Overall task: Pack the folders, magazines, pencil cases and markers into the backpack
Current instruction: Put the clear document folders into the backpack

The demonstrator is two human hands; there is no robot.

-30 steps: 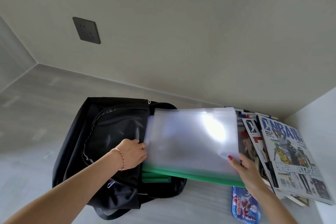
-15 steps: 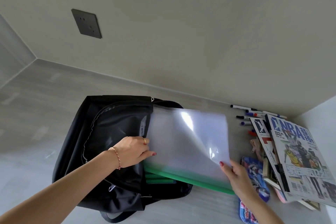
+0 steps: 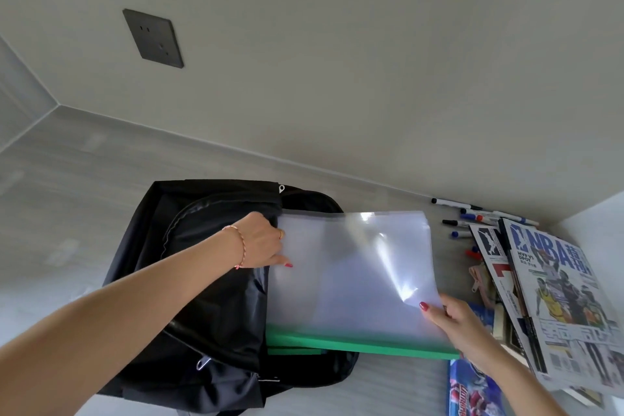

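We pinched the floppy, slick folder (image 3: 351, 280) by its corner, right hand (image 3: 462, 331); left hand (image 3: 260, 241) gripped the backpack (image 3: 209, 280) flap

Top magazine (image 3: 560, 297): masthead "NBA" in large blue capitals, followed by characters too blurred to read; the small print below is illegible. Second magazine (image 3: 489, 246) beneath: logo and red mark, unreadable. Blue pencil case (image 3: 472, 392): lettering unreadable.
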